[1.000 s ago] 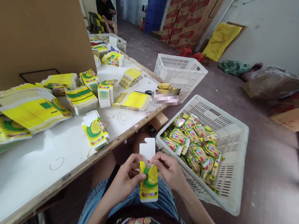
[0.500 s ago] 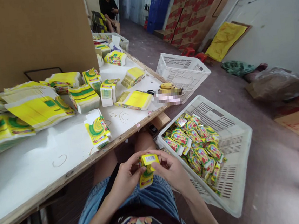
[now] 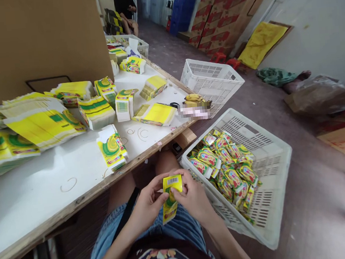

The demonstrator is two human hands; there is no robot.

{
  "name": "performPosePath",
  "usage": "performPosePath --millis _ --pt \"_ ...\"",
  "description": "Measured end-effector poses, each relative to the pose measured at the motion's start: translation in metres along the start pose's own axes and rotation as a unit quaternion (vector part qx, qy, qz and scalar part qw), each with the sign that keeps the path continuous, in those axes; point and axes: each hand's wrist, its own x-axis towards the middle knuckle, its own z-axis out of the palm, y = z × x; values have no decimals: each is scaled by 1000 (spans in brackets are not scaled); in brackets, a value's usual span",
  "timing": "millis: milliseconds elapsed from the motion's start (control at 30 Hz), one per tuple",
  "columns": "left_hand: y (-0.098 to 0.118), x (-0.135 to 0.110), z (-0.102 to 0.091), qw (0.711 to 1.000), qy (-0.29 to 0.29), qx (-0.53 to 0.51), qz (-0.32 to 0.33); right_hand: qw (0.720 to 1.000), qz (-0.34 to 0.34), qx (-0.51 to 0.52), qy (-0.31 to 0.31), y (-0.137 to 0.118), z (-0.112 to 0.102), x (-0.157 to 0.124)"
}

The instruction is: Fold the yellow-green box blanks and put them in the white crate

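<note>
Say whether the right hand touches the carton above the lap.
Touching: the head view shows the right hand with its thumb laid on the face of the carton.

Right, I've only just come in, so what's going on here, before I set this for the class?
A seated person holds a small yellow-and-green carton over their lap, gripped by the left hand and the right hand, its barcode showing at the top. Similar packs lie heaped in a white crate to their right. Bundles of yellow cartons sit on the white table to their left. Another person sits in the background.
</note>
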Motion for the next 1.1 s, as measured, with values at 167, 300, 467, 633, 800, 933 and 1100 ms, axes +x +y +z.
performPosePath --millis 167,300,467,633,800,933,1100 --pt "2 0 -1 999 37 -7 -6 994 -30 105 -4 6 -3 -1" --pt "-1 0 4 1000 25 9 -16 993 -64 82 53 9 -4 -4" --pt "10 3 -18 942 148 270 135 965 -48 4 257 16 -35 -6" --pt "28 7 -88 736 362 539 192 904 -47 -145 399 27 -54 -2" --pt "31 3 -128 731 329 579 148 978 -9 0 208 12 -10 0" --pt "31 -11 -115 707 386 543 238 979 40 175 93 -15 20 3" --pt "8 -26 -63 782 159 451 399 930 72 356 54 -26 32 10"
